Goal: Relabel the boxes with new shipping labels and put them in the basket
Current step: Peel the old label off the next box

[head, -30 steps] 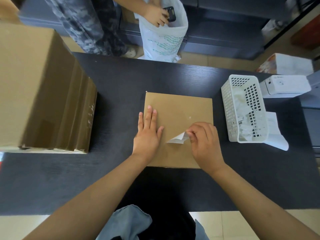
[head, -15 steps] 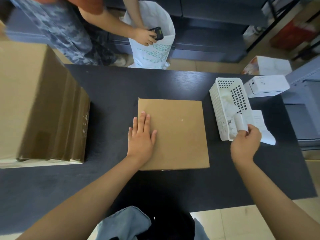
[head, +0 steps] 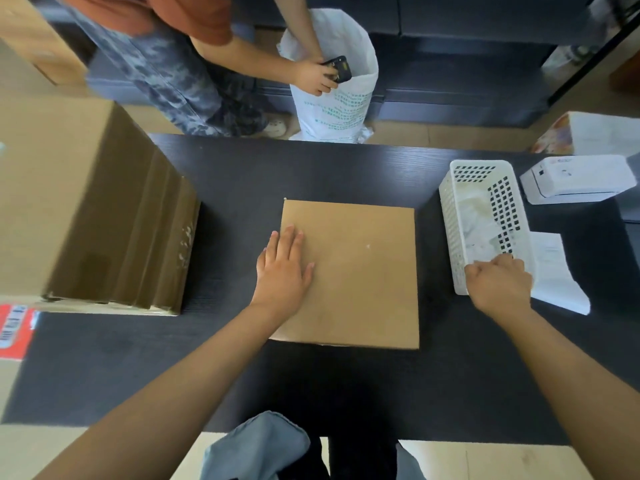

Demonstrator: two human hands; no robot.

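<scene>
Left hand (head: 282, 271) flat, fingers spread on flat brown cardboard box (head: 360, 278), right hand (head: 498, 284) fingers curled at white perforated plastic basket (head: 450, 216), grip unclear, black table (head: 242, 174).

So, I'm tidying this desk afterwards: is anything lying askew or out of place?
Little stands out. A white paper sheet lies partly tucked under the white basket, skewed. The flat box sits square under the left hand.

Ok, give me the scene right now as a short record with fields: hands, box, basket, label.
left hand: flat, palm down on the flat cardboard box
right hand: at the near end of the white basket, fingers curled
box top: bare, no label visible
basket contents: crumpled white paper
loose label sheet: on the table, right of the basket
</scene>
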